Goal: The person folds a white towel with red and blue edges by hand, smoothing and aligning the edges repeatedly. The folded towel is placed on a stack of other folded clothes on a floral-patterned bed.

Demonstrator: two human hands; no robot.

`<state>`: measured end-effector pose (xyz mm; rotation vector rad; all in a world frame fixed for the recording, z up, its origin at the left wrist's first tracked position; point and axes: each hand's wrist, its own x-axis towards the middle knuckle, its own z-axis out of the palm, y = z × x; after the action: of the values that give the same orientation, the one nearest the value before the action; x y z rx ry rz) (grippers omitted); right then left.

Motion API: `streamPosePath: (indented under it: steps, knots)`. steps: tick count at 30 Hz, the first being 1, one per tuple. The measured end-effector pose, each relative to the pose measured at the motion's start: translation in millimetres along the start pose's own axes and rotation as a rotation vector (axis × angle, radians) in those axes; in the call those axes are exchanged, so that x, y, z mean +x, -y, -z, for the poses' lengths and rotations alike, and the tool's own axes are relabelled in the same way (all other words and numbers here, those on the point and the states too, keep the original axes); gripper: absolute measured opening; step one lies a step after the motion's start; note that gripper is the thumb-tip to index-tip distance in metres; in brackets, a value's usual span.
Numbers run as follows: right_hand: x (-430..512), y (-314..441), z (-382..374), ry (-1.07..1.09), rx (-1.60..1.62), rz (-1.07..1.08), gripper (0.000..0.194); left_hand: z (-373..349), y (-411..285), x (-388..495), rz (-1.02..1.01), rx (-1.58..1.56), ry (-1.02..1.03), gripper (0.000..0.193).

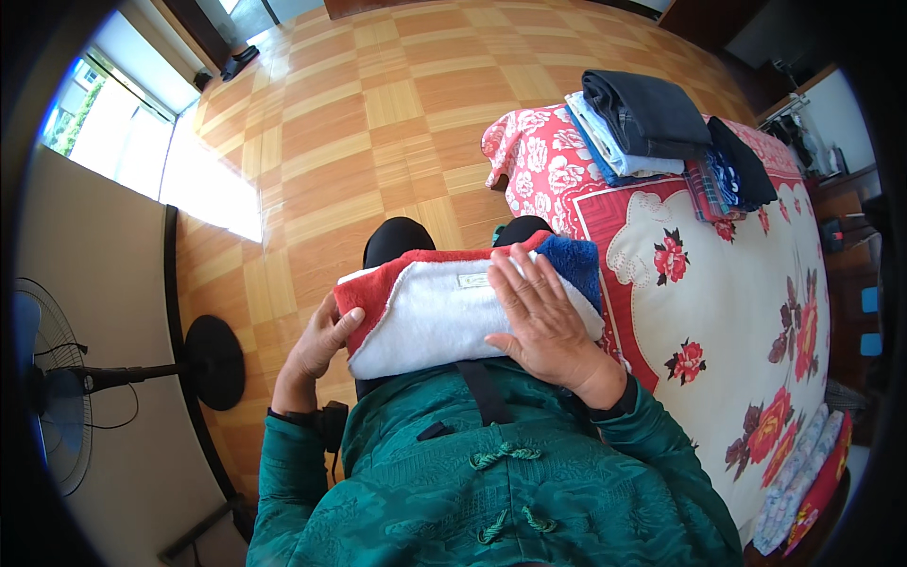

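A folded fleece garment or cloth (425,319), white with red and blue parts, lies across my lap. A small label with writing is sewn near its upper edge. My left hand (319,342) grips its left end, with the thumb on top of the red part and the other fingers hidden underneath. Flat on the right part of the white fabric rests my right hand (542,315), palm down and fingers slightly spread. Both of my knees show just beyond the cloth.
To the right is a bed with a floral sheet (652,347). Folded dark trousers (641,113) top a clothes stack at its far end, beside more folded clothes (740,170). A standing fan (142,372) is at the left. Dark shoes (239,64) lie near the doorway.
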<state>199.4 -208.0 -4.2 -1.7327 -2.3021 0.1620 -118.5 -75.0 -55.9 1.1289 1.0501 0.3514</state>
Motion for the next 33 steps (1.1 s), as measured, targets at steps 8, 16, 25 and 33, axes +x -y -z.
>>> streamPosePath:
  steps: [8,16,25,33]
  knots:
    - [6.6,7.4,-27.4,0.071,-0.007,0.061,0.087,-14.9,22.5,-17.1,-0.027,-0.025,-0.066,0.072]
    - [9.9,1.4,-39.7,0.033,-0.131,0.077,0.078,-35.8,20.2,-7.4,-0.162,-0.203,-0.173,0.057]
    - [13.3,-3.8,-53.9,0.027,-0.163,0.005,0.065,-48.6,-33.2,1.1,-0.270,-0.245,0.000,0.072]
    - [16.7,-2.3,-47.5,0.059,-0.203,-0.022,0.065,-72.9,-74.5,21.9,-0.253,-0.115,0.111,0.071]
